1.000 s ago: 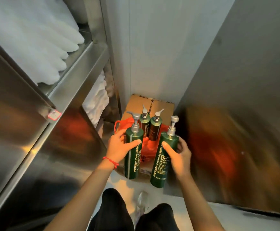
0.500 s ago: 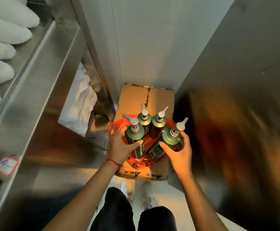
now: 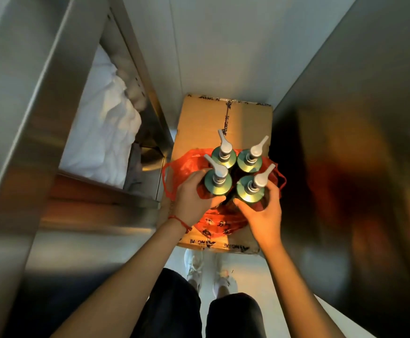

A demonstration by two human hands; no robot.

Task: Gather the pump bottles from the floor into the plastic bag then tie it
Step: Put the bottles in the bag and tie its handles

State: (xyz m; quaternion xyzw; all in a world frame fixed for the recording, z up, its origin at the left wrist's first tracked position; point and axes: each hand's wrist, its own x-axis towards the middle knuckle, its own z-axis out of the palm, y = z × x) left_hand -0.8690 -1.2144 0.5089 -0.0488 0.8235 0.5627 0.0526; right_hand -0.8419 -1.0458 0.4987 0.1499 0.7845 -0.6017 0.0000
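Several green pump bottles with white pumps stand upright together inside a red plastic bag (image 3: 186, 167), which lies open on a cardboard box (image 3: 199, 123). My left hand (image 3: 193, 193) grips the near-left bottle (image 3: 217, 182). My right hand (image 3: 263, 213) grips the near-right bottle (image 3: 250, 190). Two more bottles, the far-left one (image 3: 224, 156) and the far-right one (image 3: 250, 161), stand just behind them, untouched. I see them from straight above, so their bodies are mostly hidden.
A steel shelf unit (image 3: 28, 118) with white folded linen (image 3: 106, 132) fills the left. A steel wall (image 3: 357, 142) closes the right, a white wall the back. My legs and white shoes (image 3: 206, 267) stand just before the box.
Both hands lowered their bottles upright into the red bag beside the other two. The view tilted from forward to straight down over the box.
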